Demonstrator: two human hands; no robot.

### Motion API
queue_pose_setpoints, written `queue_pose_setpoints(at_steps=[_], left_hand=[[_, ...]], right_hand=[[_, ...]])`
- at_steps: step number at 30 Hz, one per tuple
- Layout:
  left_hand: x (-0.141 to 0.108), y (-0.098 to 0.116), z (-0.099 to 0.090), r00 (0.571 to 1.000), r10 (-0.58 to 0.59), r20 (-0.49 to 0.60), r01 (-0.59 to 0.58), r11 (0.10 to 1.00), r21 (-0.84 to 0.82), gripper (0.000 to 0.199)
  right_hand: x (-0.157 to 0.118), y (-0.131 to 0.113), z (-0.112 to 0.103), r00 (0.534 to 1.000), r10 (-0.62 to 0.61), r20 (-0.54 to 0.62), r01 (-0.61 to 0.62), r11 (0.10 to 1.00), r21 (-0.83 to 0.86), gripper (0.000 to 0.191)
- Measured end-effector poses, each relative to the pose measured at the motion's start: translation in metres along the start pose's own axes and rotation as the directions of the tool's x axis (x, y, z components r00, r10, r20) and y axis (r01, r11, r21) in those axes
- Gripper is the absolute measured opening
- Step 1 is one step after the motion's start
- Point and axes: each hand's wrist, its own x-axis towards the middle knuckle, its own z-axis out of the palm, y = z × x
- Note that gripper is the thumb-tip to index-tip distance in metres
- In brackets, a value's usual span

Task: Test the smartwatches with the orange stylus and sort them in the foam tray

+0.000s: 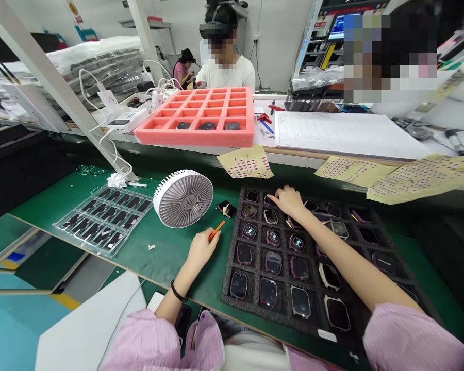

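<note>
Head view: right hand (pixel 288 202) on a smartwatch case (pixel 269 200), left hand (pixel 202 251) clenching an orange pen (pixel 216 231).
Your right fingertips rested on the case near the 11 o'clock corner of the black foam tray (pixel 231 257); whether they pinched it was hidden. Cases looked light, stiff and glossy, easily scratched; you had the edges to take hold by.
</note>
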Motion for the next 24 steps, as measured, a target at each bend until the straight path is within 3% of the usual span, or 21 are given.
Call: queue_pose_setpoints(at_steps=[5,11,13,15,17,18,20,24], left_hand=[[-0.002,0.007,0.001,0.999,-0.042,-0.022,0.040,0.996,-0.076,0.028],[-0.002,0.038,-0.001,0.996,0.089,0.015,-0.076,0.917,-0.392,0.031],[-0.001,0.051,0.001,0.989,0.140,0.044,-0.095,0.838,-0.537,0.033],[0.001,0.063,0.003,0.984,0.160,0.073,-0.074,0.755,-0.652,0.036],[0.002,0.073,0.005,0.985,0.151,0.087,-0.043,0.693,-0.719,0.037],[0.002,0.076,0.006,0.986,0.143,0.086,-0.033,0.671,-0.740,0.038],[0.002,0.081,0.007,0.986,0.140,0.088,-0.022,0.640,-0.768,0.040],[0.001,0.083,0.006,0.979,0.173,0.111,-0.018,0.607,-0.794,0.043]], right_hand=[[-0.003,0.006,0.000,0.998,-0.043,0.042,0.037,0.990,0.133,0.038],[-0.015,-0.022,-0.002,0.994,-0.082,0.078,0.038,0.887,0.460,0.040],[-0.026,-0.042,-0.006,0.990,-0.093,0.106,0.005,0.775,0.632,0.040],[-0.040,-0.066,-0.012,0.973,-0.108,0.202,-0.133,0.452,0.882,0.039],[-0.055,-0.087,-0.019,0.942,-0.144,0.303,-0.275,0.182,0.944,0.035],[-0.062,-0.096,-0.022,0.928,-0.157,0.338,-0.326,0.098,0.940,0.032],[-0.072,-0.110,-0.026,0.909,-0.169,0.382,-0.386,0.008,0.922,0.030],[-0.079,-0.119,-0.029,0.903,-0.176,0.393,-0.405,-0.039,0.913,0.032]])
